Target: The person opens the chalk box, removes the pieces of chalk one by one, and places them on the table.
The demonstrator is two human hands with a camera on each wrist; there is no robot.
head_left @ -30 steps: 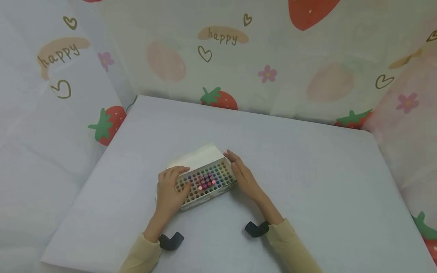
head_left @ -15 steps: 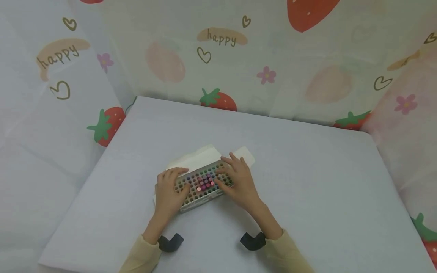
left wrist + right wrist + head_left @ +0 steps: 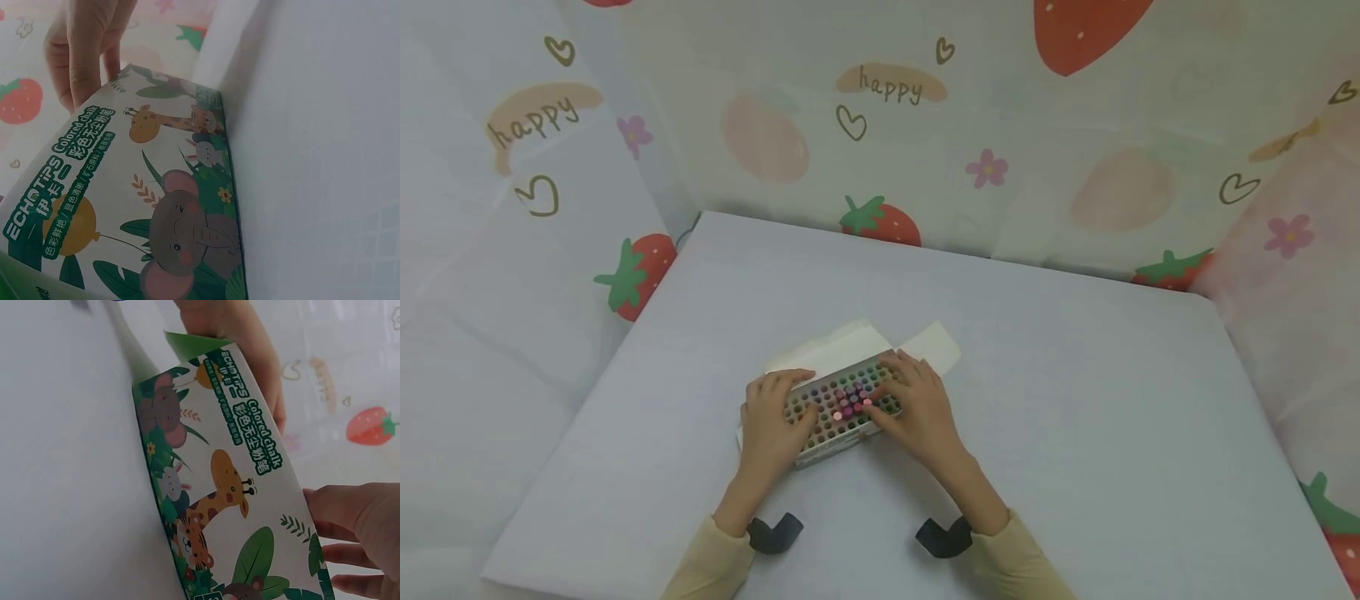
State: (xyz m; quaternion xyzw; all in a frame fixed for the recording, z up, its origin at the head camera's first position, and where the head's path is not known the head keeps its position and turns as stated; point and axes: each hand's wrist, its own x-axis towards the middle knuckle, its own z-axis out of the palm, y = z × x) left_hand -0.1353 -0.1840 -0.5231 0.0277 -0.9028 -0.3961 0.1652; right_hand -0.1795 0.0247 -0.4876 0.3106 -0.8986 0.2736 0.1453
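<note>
A carton of colored chalk lies open-topped on the table, slightly angled. Its printed side with cartoon animals faces both wrist cameras. Several pink and purple chalk sticks stand above the rows of round holes. My left hand holds the carton's left end, thumb over the holes and fingers at the far edge; it shows in the right wrist view as the upper hand. My right hand reaches over the right half, thumb and forefinger tips apart beside the pink sticks. Whether they touch a stick is unclear.
White flaps of the carton fold out at the back, and another flap at the right end. A white cloth covers the table. Strawberry-patterned curtains surround it on three sides. Dark wrist mounts hang below both wrists.
My right hand has moved left from the carton's right end to over the holes, thumb and forefinger coming near the pink sticks. The left hand stays at the left end.
</note>
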